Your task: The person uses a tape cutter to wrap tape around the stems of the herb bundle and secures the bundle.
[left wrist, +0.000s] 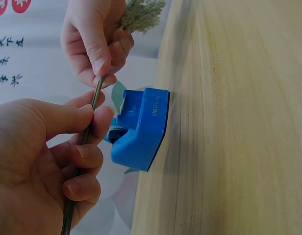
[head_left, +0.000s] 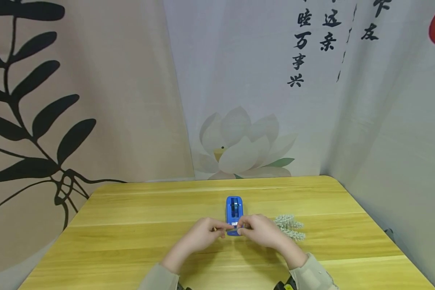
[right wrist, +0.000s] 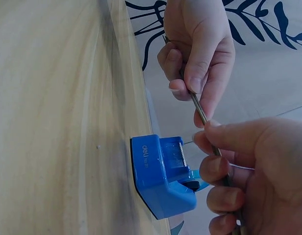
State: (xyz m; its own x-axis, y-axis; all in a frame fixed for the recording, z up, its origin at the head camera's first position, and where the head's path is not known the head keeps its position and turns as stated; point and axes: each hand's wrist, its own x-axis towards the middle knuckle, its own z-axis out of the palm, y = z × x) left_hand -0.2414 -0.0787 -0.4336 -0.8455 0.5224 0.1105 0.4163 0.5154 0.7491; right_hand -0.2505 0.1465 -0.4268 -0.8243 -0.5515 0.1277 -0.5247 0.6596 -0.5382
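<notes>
Both hands hold a thin, dark greenish stem (left wrist: 97,93) between them, in front of a blue tape dispenser (head_left: 230,207). My left hand (head_left: 204,235) pinches it between thumb and forefinger, with the other fingers curled about its length. Close beside it, my right hand (head_left: 261,230) pinches the stem with thumb and fingers. Pale green foliage of a sprig (head_left: 290,227) sticks out past the right hand. In the right wrist view the dispenser (right wrist: 153,171) shows its serrated cutter and tape roll beyond the fingers.
The wooden table (head_left: 148,209) reaches back to a printed curtain (head_left: 130,100) with plant and flower designs. Another pale curtain (head_left: 395,121) hangs along the right side. Dark wrist gear (head_left: 285,285) shows at the bottom edge.
</notes>
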